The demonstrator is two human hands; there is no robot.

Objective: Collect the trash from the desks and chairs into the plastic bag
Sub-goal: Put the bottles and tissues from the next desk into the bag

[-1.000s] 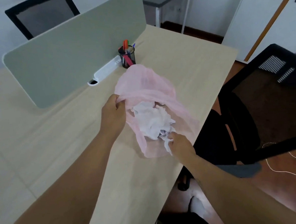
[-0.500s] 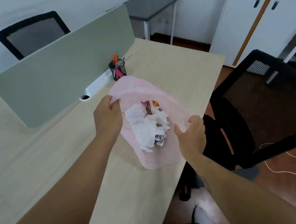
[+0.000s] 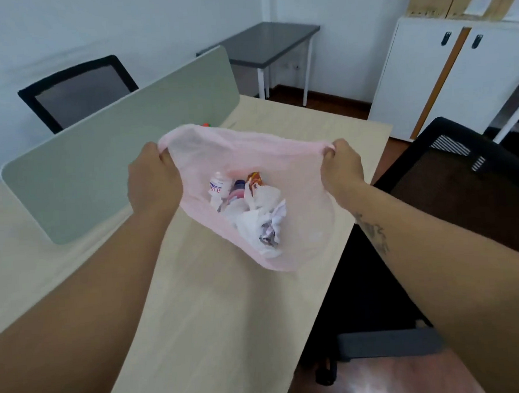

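A thin pink plastic bag (image 3: 303,236) hangs above the light wooden desk (image 3: 199,321), its mouth stretched wide. My left hand (image 3: 152,181) grips the left side of the rim and my right hand (image 3: 341,168) grips the right side. Inside lie crumpled white paper (image 3: 261,223), a small white bottle (image 3: 218,185), and an orange-red wrapper (image 3: 253,178). The bag's bottom sags near the desk's right edge.
A grey-green divider panel (image 3: 113,162) stands along the desk's far side, with a black mesh chair (image 3: 75,89) behind it. Another black chair (image 3: 464,190) sits close on the right. A dark side table (image 3: 270,42) and white cabinets (image 3: 457,78) stand at the back.
The bag has been lifted off the desk and pulled open wide. My right hand left the trash, took the bag's right rim and rose with the left hand.
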